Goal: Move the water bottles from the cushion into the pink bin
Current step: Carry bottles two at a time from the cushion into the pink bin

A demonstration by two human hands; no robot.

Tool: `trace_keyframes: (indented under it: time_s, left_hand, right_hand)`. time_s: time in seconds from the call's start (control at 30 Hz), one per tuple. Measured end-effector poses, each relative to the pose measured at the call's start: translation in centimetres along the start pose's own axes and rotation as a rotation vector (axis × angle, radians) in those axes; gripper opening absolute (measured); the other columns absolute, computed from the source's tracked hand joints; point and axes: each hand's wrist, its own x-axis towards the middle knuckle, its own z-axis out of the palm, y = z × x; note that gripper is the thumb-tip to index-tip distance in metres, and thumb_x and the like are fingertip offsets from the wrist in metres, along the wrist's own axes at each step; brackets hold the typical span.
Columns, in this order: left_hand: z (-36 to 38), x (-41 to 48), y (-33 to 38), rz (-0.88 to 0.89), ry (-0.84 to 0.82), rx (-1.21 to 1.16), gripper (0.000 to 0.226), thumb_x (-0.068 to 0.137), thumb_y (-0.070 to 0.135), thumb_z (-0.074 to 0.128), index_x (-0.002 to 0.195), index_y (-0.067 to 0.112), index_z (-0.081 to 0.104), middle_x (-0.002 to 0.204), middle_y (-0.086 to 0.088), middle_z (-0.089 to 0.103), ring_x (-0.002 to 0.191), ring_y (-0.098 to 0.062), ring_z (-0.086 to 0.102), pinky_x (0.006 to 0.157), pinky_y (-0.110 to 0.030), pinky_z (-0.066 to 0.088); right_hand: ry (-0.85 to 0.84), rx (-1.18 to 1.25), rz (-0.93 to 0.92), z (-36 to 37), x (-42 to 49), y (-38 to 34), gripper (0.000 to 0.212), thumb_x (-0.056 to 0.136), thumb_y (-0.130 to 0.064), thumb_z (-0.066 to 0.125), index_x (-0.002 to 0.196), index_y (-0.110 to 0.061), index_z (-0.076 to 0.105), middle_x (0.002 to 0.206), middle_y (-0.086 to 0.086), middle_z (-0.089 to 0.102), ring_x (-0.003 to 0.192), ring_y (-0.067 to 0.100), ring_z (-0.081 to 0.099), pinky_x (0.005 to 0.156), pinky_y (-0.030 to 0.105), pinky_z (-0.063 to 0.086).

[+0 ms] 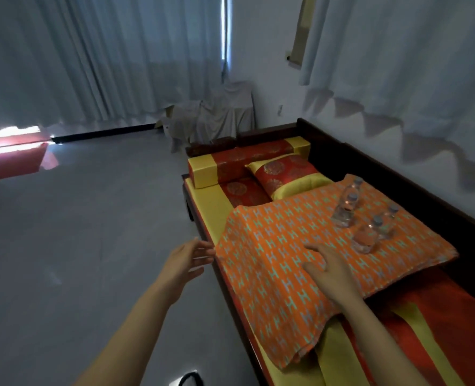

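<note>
Several clear water bottles with grey caps stand upright on the far right part of a large orange patterned cushion point(272, 246); the nearest bottle point(366, 235) is front right, a taller one point(345, 208) stands behind it. My right hand point(328, 268) hovers over the cushion, fingers spread, a short way left of the nearest bottle and holding nothing. My left hand point(186, 260) is open off the cushion's left edge, above the floor. No pink bin is in view.
The cushion lies on a dark wooden daybed point(398, 168) with yellow and red bedding. A red and yellow pillow point(283, 176) and a bolster point(244, 162) sit at its far end. Grey floor spreads to the left; curtains and a cloth-covered object point(217, 118) stand behind.
</note>
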Motion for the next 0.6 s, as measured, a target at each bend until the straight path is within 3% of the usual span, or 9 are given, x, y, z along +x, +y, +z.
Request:
trace_keyframes:
  time_s: [0.17, 0.27, 0.43, 0.6]
  left_hand:
    - [1.6, 11.1, 5.0, -0.035, -0.141, 0.102, 0.027, 0.094, 0.029, 0.046, 0.101, 0.009, 0.065, 0.093, -0.006, 0.073, 0.084, -0.019, 0.068, 0.079, -0.033, 0.046]
    - [3.8, 16.5, 7.8, -0.021, -0.239, 0.177, 0.028, 0.093, 0.028, 0.050, 0.103, 0.008, 0.066, 0.095, -0.007, 0.074, 0.091, -0.022, 0.069, 0.081, -0.034, 0.046]
    - [11.1, 24.0, 9.6, -0.072, -0.498, 0.305, 0.025, 0.092, 0.029, 0.051, 0.104, 0.013, 0.065, 0.098, -0.006, 0.074, 0.086, -0.018, 0.067, 0.082, -0.033, 0.046]
    - [19.2, 28.0, 9.7, -0.083, -0.740, 0.401, 0.022, 0.094, 0.029, 0.047, 0.102, 0.016, 0.063, 0.096, -0.005, 0.072, 0.089, -0.019, 0.066, 0.079, -0.032, 0.044]
  right_hand:
    - [0.165, 0.073, 0.220, 2.2, 5.8, 1.1, 0.034, 0.077, -0.007, 0.072, 0.109, -0.019, 0.065, 0.112, 0.004, 0.063, 0.109, 0.020, 0.057, 0.089, 0.026, 0.036]
    - [0.240, 0.147, 0.349, 2.1, 7.7, 1.8, 0.035, 0.079, -0.004, 0.071, 0.106, -0.024, 0.062, 0.111, 0.000, 0.062, 0.110, 0.021, 0.057, 0.089, 0.029, 0.038]
    - [0.409, 0.181, 0.584, 1.6, 8.7, 4.2, 0.034, 0.082, -0.006, 0.069, 0.113, -0.020, 0.063, 0.118, 0.003, 0.060, 0.113, 0.019, 0.054, 0.094, 0.036, 0.043]
    - [0.547, 0.220, 0.730, 0.4, 9.2, 8.0, 0.033, 0.085, -0.008, 0.067, 0.116, -0.017, 0.062, 0.119, 0.004, 0.061, 0.094, 0.012, 0.058, 0.072, 0.017, 0.044]
